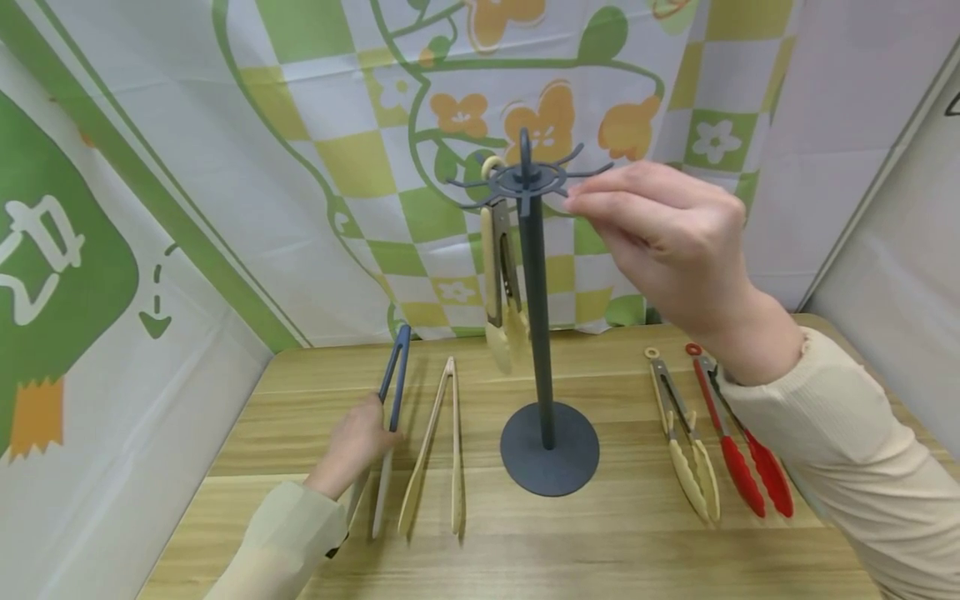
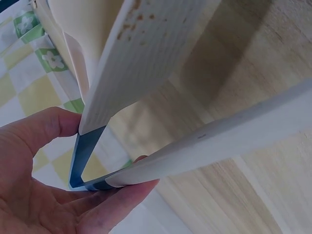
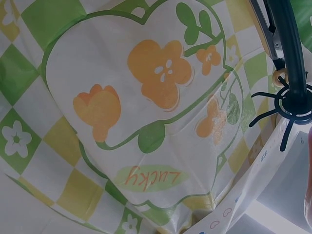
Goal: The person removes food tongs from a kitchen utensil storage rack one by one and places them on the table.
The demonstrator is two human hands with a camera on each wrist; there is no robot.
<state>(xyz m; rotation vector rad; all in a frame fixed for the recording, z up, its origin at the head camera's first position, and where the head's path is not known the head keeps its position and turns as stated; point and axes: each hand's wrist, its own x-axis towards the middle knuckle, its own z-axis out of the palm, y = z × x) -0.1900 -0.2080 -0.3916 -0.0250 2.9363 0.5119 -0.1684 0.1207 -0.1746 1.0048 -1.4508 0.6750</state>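
My left hand [image 1: 356, 442] grips tongs [image 1: 401, 375] with a blue hinge end and greyish-white arms, at the table's left. In the left wrist view, thumb and fingers of the left hand [image 2: 53, 180] hold both sides of these spread tongs [image 2: 146, 170]. A dark grey utensil stand [image 1: 538, 317] rises mid-table, ringed with hooks on top. Cream-tipped tongs [image 1: 495, 267] hang from a hook on its left. My right hand [image 1: 667, 233] pinches at a right-side hook; its thumb is hidden. The right wrist view shows the hook ring [image 3: 292, 105] and little of that hand.
Beige tongs [image 1: 453, 450] lie spread right of the left hand. Cream-tipped tongs [image 1: 693, 475] and red tongs [image 1: 742, 475] lie on the right of the wooden table [image 1: 600, 550]. A printed cloth [image 1: 450, 242] hangs behind.
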